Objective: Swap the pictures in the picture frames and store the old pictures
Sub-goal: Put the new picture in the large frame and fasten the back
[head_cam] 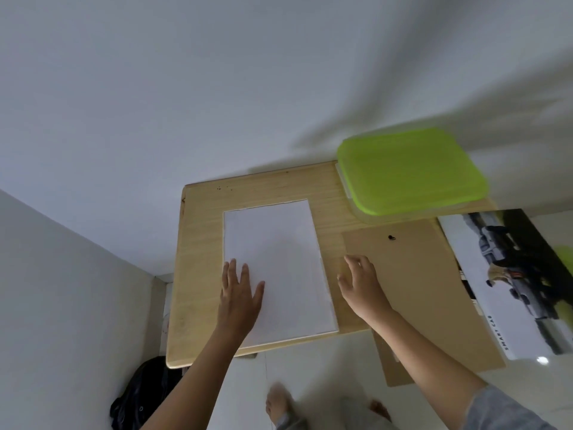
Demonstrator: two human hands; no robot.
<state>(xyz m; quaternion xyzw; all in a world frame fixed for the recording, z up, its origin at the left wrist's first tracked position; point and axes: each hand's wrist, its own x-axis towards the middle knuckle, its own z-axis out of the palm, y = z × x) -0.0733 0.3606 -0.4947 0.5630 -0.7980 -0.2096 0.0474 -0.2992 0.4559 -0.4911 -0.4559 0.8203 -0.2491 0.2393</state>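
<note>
- The white sheet (279, 259) lies flat in the middle of the small wooden table (201, 243), blank side up. We can't tell if there's a thin frame around it. It looks light and bendy, so it'll crease easily, and it's smooth enough to skid on the wood.
- Our left hand (240, 293) rests flat on the sheet's lower left part, fingers straight and a bit spread. Best grab, we reckon, is to lift a corner or a long edge, then support it from underneath.
- Our right hand (361, 282) is over the left edge of the brown backing board (418, 290), fingers loosely curved, holding nothing we can see.
- That board looks like stiff, matte fibreboard, with a small black fitting (392, 237) near its top. It overhangs the table's near edge, so it could tip.
- Just beside it on the right is a glossy car print (502, 274), thin and probably a fingerprint magnet.
- At the back right sits a clear plastic box with a lime green lid (409, 172) and rounded corners.
- A black bag (139, 395) sits on the floor, lower left.
</note>
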